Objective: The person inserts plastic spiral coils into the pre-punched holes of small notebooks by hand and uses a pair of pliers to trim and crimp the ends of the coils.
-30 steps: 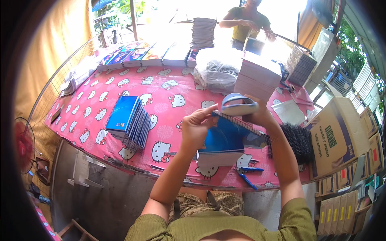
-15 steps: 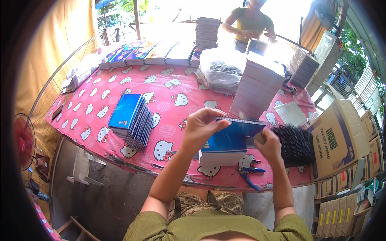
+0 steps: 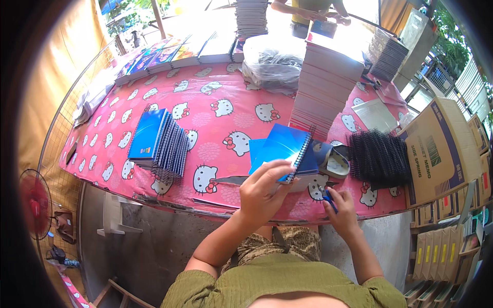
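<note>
A blue-covered spiral notebook (image 3: 283,143) is tilted up in my left hand (image 3: 263,192), its black coil along the right edge and my fingers near the coil's lower end. Beneath it rests a short stack of blue-covered notebooks or page blocks (image 3: 303,184), partly hidden by the notebook and hand. My right hand (image 3: 343,213) is closed around the blue handles of pliers (image 3: 330,199) near the table's front edge. Black plastic-looking spiral coils (image 3: 379,156) are heaped to the right. On the left sits a pile of coil-bound blue notebooks (image 3: 149,137).
A tall stack of page blocks (image 3: 326,84) rises behind my hands, beside a plastic-wrapped bundle (image 3: 272,61). An open cardboard box (image 3: 440,149) stands at the right. Colourful books (image 3: 169,61) line the far edge. Another person's hands (image 3: 328,19) work at the back.
The notebook has turned from coil-edge away to coil-edge right, now held by my left hand only. My right hand has let go of it and taken up the pliers from the table.
</note>
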`<control>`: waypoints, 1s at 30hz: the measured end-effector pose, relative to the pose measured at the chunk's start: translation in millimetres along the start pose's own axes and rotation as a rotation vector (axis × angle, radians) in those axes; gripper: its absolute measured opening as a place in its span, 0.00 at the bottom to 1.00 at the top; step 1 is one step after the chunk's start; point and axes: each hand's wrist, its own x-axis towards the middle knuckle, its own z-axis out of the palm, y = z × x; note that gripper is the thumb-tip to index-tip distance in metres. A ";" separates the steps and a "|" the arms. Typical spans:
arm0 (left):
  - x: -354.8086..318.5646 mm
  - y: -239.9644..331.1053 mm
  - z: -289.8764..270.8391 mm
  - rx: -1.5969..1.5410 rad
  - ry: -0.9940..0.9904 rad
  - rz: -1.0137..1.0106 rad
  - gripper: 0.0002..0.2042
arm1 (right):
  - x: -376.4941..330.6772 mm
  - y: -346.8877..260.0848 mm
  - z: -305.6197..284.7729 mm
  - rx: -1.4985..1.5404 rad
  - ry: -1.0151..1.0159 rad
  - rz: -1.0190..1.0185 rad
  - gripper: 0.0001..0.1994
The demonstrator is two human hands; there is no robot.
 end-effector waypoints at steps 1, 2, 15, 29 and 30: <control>-1.4 -1.2 0.9 -0.009 -0.008 -0.004 0.10 | 2.8 -20.0 -16.1 0.049 0.050 -0.053 0.22; -3.3 -3.2 0.9 -0.016 -0.015 -0.007 0.11 | 5.4 -38.1 -27.1 0.122 0.085 -0.135 0.22; -3.9 -8.7 -0.4 -0.044 0.024 0.217 0.10 | 34.9 -67.4 -34.3 1.318 -0.577 0.219 0.15; 16.0 -5.6 -29.7 -0.007 -0.018 0.180 0.14 | 69.3 -117.2 -28.7 0.015 0.496 -0.597 0.20; 16.7 -5.4 -37.0 -0.001 -0.033 0.180 0.15 | 85.5 -136.6 -24.4 -0.031 0.435 -0.760 0.19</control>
